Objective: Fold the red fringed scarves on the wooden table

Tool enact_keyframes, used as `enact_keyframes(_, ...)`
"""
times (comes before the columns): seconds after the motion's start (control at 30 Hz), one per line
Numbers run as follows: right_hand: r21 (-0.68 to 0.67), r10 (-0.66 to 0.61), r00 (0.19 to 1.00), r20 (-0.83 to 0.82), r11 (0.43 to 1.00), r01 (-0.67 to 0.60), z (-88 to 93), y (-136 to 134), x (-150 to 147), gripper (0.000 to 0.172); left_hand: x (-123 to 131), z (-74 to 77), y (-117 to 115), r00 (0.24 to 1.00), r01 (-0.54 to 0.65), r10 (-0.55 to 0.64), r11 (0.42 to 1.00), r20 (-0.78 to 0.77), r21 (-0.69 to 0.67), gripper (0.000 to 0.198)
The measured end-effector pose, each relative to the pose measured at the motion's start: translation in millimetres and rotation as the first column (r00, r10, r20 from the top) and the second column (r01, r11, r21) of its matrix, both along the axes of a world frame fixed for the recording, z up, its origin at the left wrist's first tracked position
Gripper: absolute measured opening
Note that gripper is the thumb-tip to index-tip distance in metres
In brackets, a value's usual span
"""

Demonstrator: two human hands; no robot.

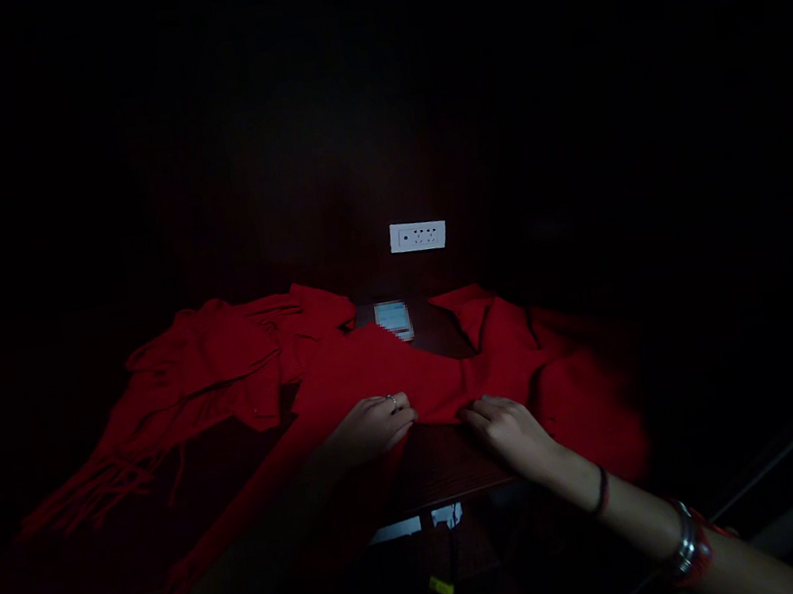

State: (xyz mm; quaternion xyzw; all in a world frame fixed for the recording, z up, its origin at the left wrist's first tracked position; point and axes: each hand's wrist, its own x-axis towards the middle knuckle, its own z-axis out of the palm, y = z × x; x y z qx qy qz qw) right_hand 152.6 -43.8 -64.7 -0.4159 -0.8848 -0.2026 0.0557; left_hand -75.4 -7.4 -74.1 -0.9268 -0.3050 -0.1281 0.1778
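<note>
Our left hand (376, 424) and right hand (506, 431) are a little way apart, and we pinch the near edge of the red cloth (378, 366) with both. Our fingers are closed on it, with a short bit of edge running between them. We have the cloth on a dark table (443, 461), near its front edge. One part comes down past our left arm, and a wide, creased part spreads out past our right hand. Beside it on the left we see a red heap (223, 351) with a long fringe (87, 496); we cannot tell if it is all one piece. Just behind the cloth lies a phone (392, 318) with its screen lit. Past that, we see a white socket (418, 237) on the dark wall. We wear a ring (391, 403) on the left hand, and a dark band (601, 489) and a shiny bangle (686, 541) on the right arm. Down below the table edge is a small yellow thing (441, 587), too dim to name.
</note>
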Motion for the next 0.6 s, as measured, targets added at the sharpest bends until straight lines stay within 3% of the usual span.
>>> enact_keyframes(0.43, 0.109, -0.092, 0.992, 0.081, 0.991, 0.083, 1.0, -11, 69, 0.030, -2, -5.2, 1, 0.999, 0.029, -0.029, 0.999, -0.020, -0.017, 0.012)
enact_keyframes(0.6, 0.110, -0.217, 0.973, 0.079, 0.972, 0.207, 17.8, -10, 88, 0.030, -3, -2.9, 1, 0.998, 0.056, -0.055, 0.997, 0.009, -0.062, 0.016)
